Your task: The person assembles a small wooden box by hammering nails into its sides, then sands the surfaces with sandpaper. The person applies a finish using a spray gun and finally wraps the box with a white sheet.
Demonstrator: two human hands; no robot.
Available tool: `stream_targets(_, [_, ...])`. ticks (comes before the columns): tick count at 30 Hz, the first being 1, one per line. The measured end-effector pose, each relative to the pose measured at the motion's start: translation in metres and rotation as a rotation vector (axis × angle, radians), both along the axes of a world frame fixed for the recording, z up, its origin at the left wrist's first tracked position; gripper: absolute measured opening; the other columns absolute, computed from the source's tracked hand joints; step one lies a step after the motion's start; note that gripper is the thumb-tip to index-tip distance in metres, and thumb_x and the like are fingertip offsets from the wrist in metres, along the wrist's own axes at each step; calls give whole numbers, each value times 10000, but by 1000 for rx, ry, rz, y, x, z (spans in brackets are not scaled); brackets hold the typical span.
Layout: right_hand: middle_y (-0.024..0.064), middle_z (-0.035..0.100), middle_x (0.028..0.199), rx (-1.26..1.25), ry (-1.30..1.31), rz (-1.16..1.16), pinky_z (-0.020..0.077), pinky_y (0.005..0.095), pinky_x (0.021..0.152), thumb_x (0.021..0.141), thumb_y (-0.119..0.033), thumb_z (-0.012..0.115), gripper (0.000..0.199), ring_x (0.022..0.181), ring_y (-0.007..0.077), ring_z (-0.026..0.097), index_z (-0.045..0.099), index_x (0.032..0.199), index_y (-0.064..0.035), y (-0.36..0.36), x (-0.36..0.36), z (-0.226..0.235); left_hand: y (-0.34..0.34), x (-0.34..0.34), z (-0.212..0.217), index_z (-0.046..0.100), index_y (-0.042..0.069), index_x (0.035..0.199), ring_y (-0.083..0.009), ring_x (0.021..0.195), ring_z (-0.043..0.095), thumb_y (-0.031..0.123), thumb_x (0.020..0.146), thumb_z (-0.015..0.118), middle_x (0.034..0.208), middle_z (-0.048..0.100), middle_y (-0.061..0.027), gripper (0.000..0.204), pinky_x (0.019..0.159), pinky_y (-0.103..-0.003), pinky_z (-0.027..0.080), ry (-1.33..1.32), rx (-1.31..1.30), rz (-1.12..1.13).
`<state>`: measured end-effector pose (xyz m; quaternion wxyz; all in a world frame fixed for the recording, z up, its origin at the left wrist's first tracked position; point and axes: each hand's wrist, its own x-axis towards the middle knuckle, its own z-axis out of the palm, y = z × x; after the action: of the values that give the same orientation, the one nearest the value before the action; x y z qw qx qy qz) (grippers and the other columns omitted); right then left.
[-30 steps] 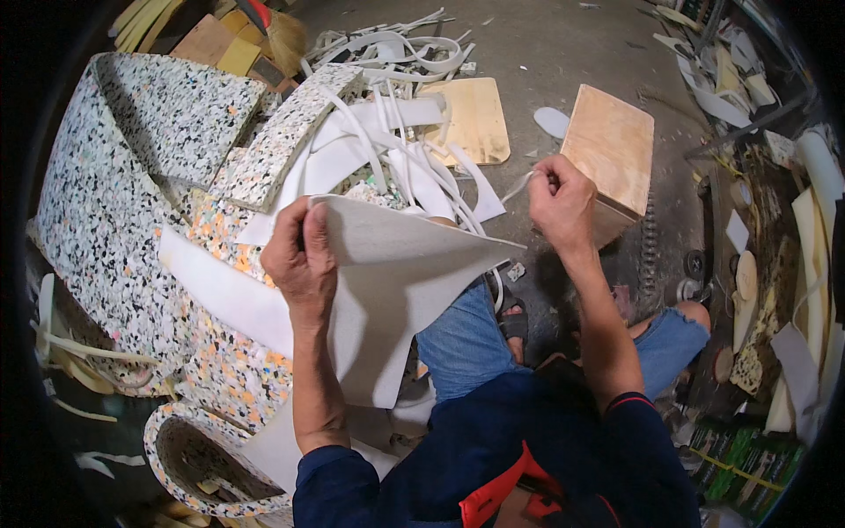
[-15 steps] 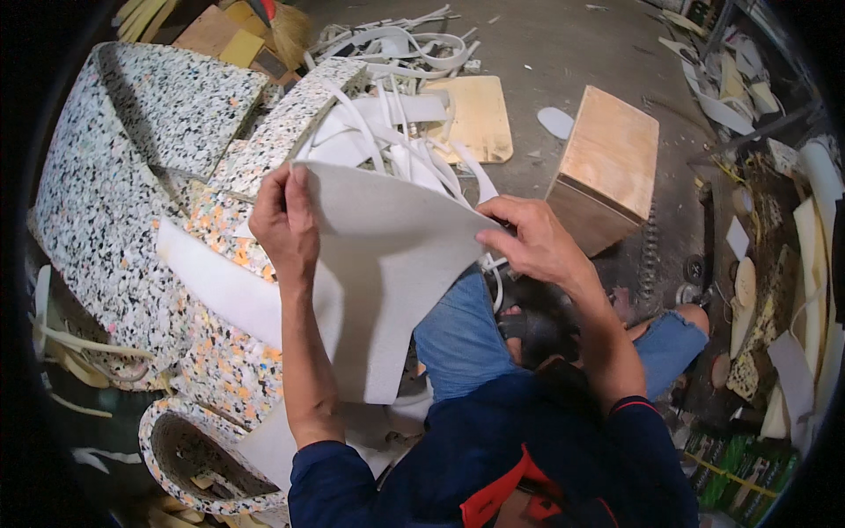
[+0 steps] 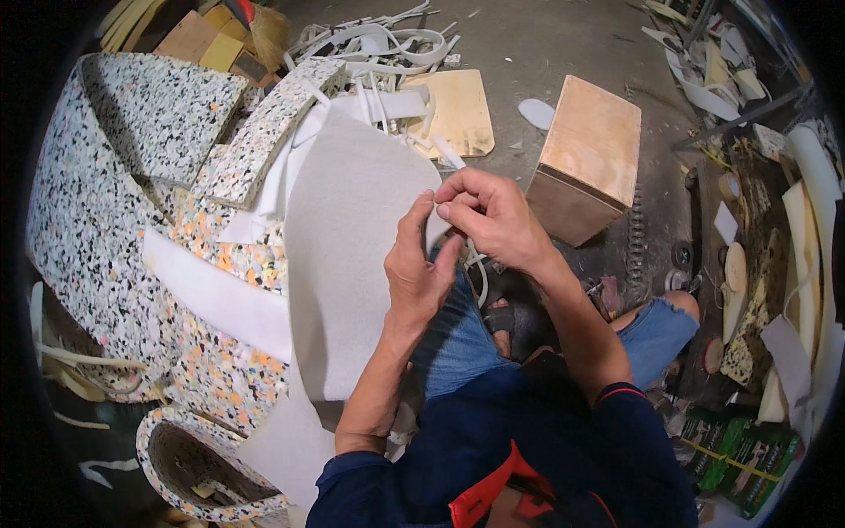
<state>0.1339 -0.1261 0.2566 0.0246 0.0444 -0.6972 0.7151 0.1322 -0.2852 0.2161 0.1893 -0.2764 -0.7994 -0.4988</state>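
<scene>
A thin, light grey foam sheet (image 3: 339, 238) with a curved outline hangs over my lap and the speckled foam beside it. My left hand (image 3: 418, 264) is closed on the sheet's right edge, thumb and fingers on either side. Right against it, my right hand (image 3: 493, 216) pinches the same edge, its fingertips touching those of the left. A small part of the edge shows folded between the hands; the fingers hide the rest. Left of the sheet, a curved white foam strip (image 3: 216, 286) lies on the speckled foam.
Large speckled foam pieces (image 3: 97, 202) fill the left, with a rolled one (image 3: 167, 449) below. A wooden box (image 3: 590, 141) stands ahead right, near a pale board (image 3: 453, 110). White foam offcuts (image 3: 396, 44) lie behind. Foam scraps (image 3: 805, 238) and a green package (image 3: 739, 462) lie right.
My left hand has let go of the sheet's far left corner and moved right to the edge beside my right hand. My right hand has shifted slightly left; the sheet's far corner now hangs free.
</scene>
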Motion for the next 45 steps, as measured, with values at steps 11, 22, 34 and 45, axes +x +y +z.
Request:
stream_targets(11, [140,704,930,442,606,-98,545,358,727,860,-45,707,196,825,267,699,723,1053,-8,14,18,18,-18,-10,21,690,27,1145,-100,672,638,33,948,662,813,721,-88,199,622,-258,505,-148,40,-82])
stream_targets(22, [114,596,849,736,751,-44,523,413,610,840,-110,728,161,735,330,660,645,969,-59,10,20,27,-22,-1,46,639,42,1146,-335,653,677,91,981,628,752,656,-179,173,582,-362,502,-37,-208,-130])
stream_targets(34, [143,629,753,863,718,7,525,427,592,816,-107,695,110,680,350,667,626,851,-29,12,25,32,-26,-1,52,632,26,987,-361,633,641,58,956,612,783,638,-167,49,547,-401,487,83,-334,-162])
stream_targets(45, [133,637,764,764,714,-60,525,423,617,786,-139,695,108,685,345,661,648,805,-43,7,20,25,-31,-4,50,593,42,866,-311,578,602,56,865,694,725,578,-120,103,519,-382,466,241,-382,-141])
